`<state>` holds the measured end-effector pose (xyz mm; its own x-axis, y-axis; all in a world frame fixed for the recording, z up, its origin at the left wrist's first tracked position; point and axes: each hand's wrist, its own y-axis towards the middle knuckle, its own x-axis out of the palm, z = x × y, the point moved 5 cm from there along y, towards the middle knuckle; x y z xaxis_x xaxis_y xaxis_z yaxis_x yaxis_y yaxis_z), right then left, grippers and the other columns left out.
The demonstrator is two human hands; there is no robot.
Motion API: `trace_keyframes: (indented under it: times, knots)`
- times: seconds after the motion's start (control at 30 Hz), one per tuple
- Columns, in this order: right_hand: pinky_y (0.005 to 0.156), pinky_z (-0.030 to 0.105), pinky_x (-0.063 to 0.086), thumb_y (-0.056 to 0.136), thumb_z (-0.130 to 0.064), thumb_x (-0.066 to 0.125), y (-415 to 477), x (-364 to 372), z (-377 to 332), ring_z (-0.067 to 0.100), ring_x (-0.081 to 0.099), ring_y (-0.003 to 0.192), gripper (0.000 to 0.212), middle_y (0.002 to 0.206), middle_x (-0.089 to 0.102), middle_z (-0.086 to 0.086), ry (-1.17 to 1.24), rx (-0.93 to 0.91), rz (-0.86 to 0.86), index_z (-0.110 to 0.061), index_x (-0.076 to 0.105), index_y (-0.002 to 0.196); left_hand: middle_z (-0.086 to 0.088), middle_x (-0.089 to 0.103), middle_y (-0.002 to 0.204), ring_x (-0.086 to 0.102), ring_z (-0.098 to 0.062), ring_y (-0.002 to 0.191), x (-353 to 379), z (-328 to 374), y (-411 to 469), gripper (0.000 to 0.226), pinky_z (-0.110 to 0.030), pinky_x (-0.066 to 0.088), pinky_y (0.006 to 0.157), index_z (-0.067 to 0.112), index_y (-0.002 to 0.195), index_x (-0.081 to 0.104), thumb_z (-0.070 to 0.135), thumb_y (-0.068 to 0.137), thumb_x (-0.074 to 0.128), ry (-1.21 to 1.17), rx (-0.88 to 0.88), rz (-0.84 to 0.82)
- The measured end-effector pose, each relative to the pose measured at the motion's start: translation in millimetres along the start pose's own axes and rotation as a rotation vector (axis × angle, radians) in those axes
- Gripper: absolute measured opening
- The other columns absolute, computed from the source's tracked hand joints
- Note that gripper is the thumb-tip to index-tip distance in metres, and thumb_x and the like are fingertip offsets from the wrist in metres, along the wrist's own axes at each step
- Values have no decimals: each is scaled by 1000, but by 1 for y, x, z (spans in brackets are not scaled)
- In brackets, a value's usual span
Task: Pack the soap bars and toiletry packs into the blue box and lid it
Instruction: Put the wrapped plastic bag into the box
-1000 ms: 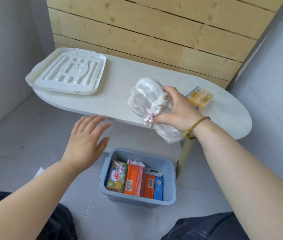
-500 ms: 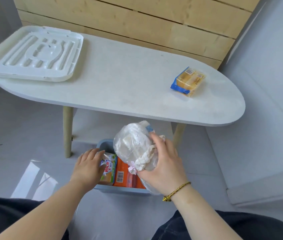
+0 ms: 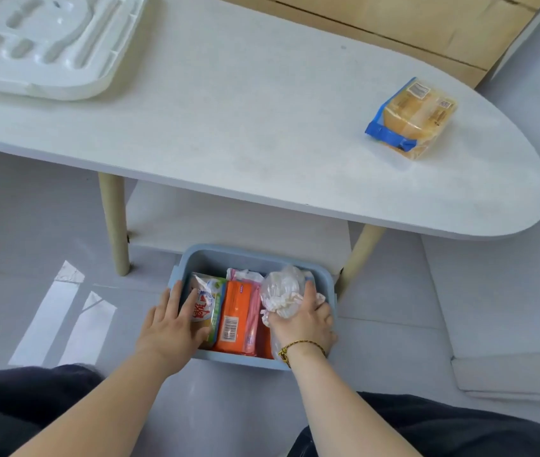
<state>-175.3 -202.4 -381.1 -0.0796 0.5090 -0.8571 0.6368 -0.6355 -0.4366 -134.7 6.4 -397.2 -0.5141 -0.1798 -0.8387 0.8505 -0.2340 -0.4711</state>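
Note:
The blue box (image 3: pixel 229 255) sits on the floor under the table's front edge. Inside stand a green-and-white pack (image 3: pixel 207 301), an orange soap bar (image 3: pixel 234 315) and a pink pack (image 3: pixel 252 311). My right hand (image 3: pixel 305 321) grips a clear plastic bag of white items (image 3: pixel 283 288) and presses it into the box's right side. My left hand (image 3: pixel 171 324) lies flat over the box's left rim, fingers touching the green-and-white pack. A yellow soap pack with blue trim (image 3: pixel 414 118) lies on the table at the right. The white lid (image 3: pixel 47 44) rests on the table's far left.
The white oval table (image 3: pixel 229 127) has pale wooden legs (image 3: pixel 115 225) and a lower shelf (image 3: pixel 229 219) behind the box. White tape strips (image 3: pixel 64 318) mark the grey floor at the left. A wooden plank wall stands behind. My dark-trousered knees frame the bottom.
My right hand has carried the plastic bag from the tabletop down into the right side of the box. My left hand dropped to the box's left rim. The view tilted downward.

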Motion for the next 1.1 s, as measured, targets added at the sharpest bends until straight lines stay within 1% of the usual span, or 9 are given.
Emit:
trace_keyframes:
  times: [0.2,0.33,0.4,0.47,0.57,0.7,0.87,1.03,1.1]
  knots:
    - [100,42,34,70,-60,57,7,29,4,29,32,125,97,138,27,12,-71,83,29,-36,-3,142,-5,-24,153,-16,-26,142,10,-3,4,64,-39,0,117,24,145,-8,50,95,23,62,-16,-3]
    - [101,41,32,72,-67,51,15,42,8,28,27,127,98,141,20,12,-148,102,-66,-34,-7,143,-5,-24,153,-17,-26,142,14,-4,7,64,-39,-1,117,25,145,-9,51,94,22,73,-26,1]
    - [106,39,26,72,-67,49,15,45,9,28,24,130,98,144,18,11,-146,104,-73,-32,-7,144,-5,-24,153,-17,-26,142,15,-5,7,64,-39,-1,117,26,145,-9,52,94,21,86,-28,4]
    - [111,38,17,74,-65,48,12,45,7,28,17,135,95,149,12,11,-157,54,-16,-29,-3,146,-6,-24,153,-17,-26,142,16,-5,7,64,-39,-1,117,26,145,-9,52,94,21,91,-29,10]
    - [117,41,-1,81,-51,46,14,39,-6,28,-3,143,81,156,-3,7,-152,-143,92,-28,4,147,-6,-24,153,-16,-27,142,15,-4,7,64,-39,-1,117,26,144,-10,53,93,19,95,-27,15]
    - [115,42,-13,92,-51,29,27,42,-15,27,-20,143,70,156,-20,8,-294,-355,-71,-28,-9,147,-6,-24,153,-16,-26,142,15,-4,6,65,-38,0,117,26,144,-11,53,93,18,111,-30,11]
    - [114,43,-15,93,-54,18,34,49,-8,28,-25,141,68,155,-24,9,-412,-355,-164,-27,-17,145,-6,-25,153,-17,-26,142,15,-4,6,64,-38,-2,117,27,144,-9,53,93,18,116,-38,12]
    - [112,51,-16,92,-57,19,37,43,-12,28,-24,141,69,155,-24,7,-468,-332,-250,-27,-14,145,-7,-26,152,-17,-27,142,11,-1,6,64,-39,-1,117,26,145,-8,54,93,17,157,-42,-1]
    - [113,50,-15,92,-55,23,31,32,-14,26,-21,143,68,156,-20,5,-429,-339,-250,-28,-9,147,-7,-26,152,-17,-28,142,9,1,5,64,-39,0,117,25,145,-8,54,94,18,167,-43,-16]
